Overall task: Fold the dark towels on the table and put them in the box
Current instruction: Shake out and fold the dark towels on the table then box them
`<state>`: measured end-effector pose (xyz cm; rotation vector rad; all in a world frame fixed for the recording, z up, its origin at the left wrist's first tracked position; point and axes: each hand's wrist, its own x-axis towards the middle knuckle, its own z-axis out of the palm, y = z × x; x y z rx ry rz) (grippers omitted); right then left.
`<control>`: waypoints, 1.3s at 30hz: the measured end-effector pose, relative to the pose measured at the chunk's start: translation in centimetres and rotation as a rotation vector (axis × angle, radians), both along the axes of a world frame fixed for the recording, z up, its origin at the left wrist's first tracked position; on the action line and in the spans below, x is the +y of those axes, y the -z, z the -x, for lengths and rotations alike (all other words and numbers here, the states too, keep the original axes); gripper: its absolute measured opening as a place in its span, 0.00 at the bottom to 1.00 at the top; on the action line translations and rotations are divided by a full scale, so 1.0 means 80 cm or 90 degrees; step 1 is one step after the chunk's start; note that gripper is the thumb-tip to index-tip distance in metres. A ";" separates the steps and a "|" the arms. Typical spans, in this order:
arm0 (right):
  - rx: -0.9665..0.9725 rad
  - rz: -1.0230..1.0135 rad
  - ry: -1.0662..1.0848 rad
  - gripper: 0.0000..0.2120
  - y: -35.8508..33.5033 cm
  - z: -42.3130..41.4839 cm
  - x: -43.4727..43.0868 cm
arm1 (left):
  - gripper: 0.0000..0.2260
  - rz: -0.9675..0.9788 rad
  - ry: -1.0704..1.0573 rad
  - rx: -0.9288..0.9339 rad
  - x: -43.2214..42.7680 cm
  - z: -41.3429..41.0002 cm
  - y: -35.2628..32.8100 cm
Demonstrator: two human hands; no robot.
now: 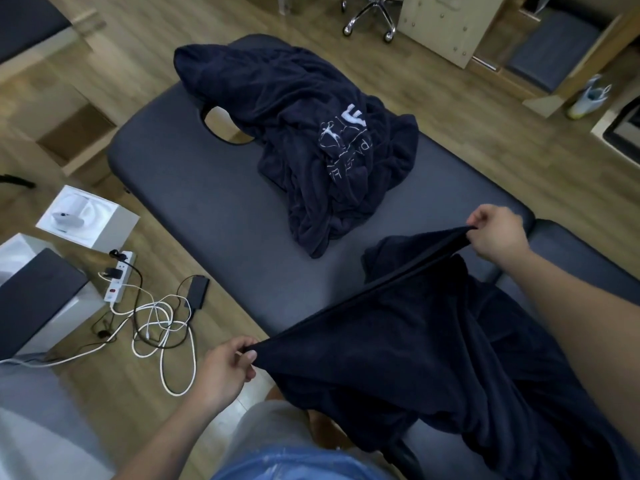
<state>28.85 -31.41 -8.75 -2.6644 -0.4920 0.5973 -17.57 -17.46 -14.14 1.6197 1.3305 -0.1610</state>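
Crumpled towel print — white, illegible

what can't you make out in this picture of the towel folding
Head view: the held towel runs off the bottom edge, so its full shape is unknown.
Head view: the white print on the crumpled heap is broken by folds and unreadable.
Head view: how many towels the heap holds is hidden by its bunching.
Head view: the table's hole is partly covered by the heap.
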 end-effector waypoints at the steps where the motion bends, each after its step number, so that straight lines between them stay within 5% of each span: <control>1: 0.000 -0.013 -0.003 0.10 -0.002 0.001 0.004 | 0.14 -0.003 0.002 0.006 0.000 0.000 0.000; 5: 0.192 -0.063 0.017 0.16 0.010 0.008 0.010 | 0.19 -0.003 -0.006 -0.005 -0.002 -0.001 -0.003; 12: 0.260 -0.132 -0.029 0.16 0.012 0.011 0.009 | 0.15 0.006 -0.009 0.012 -0.007 -0.001 -0.007; 20: 0.170 0.172 -0.324 0.11 0.025 0.013 -0.007 | 0.12 0.015 -0.024 0.012 -0.009 -0.006 -0.013; 22: 0.159 0.203 -0.333 0.05 0.019 0.012 -0.008 | 0.13 0.013 -0.018 0.012 -0.009 -0.006 -0.014; 30: 0.189 0.249 -0.246 0.15 0.002 -0.006 -0.006 | 0.21 0.018 -0.015 -0.014 -0.009 -0.010 -0.015; 34: 0.175 0.373 -0.287 0.04 0.001 0.000 0.005 | 0.21 0.024 -0.006 -0.008 -0.005 -0.014 -0.016; 39: 0.097 0.205 -0.412 0.09 -0.006 0.004 0.042 | 0.23 0.037 -0.019 -0.017 -0.002 -0.015 -0.013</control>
